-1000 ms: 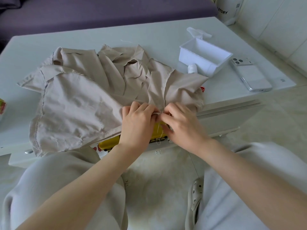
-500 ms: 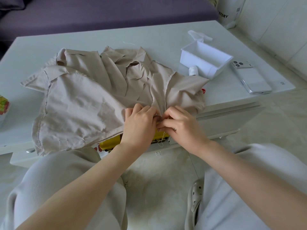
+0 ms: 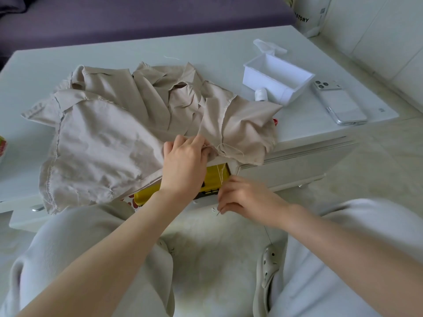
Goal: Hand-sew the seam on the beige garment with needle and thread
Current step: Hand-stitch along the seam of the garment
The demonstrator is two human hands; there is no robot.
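Beige garment [image 3: 103,143] lies spread on the table [image 3: 160,46], its near edge hanging over at 6 o'clock so the seam is reachable from the lap. Left hand [image 3: 183,165]: fingers curled, pinching the seam fold to steady it. Right hand [image 3: 242,197], at its 5 o'clock: fingers clenched round the needle [image 3: 218,212], tip poking out below. Thread [image 3: 220,175] runs up to the seam, so probably drawing a stitch tight. Spool [image 3: 260,94] and phone [image 3: 341,104] sit at 2 o'clock. Only legible text: "STORY" on the bag [image 3: 304,17] at 1 o'clock, cut off.
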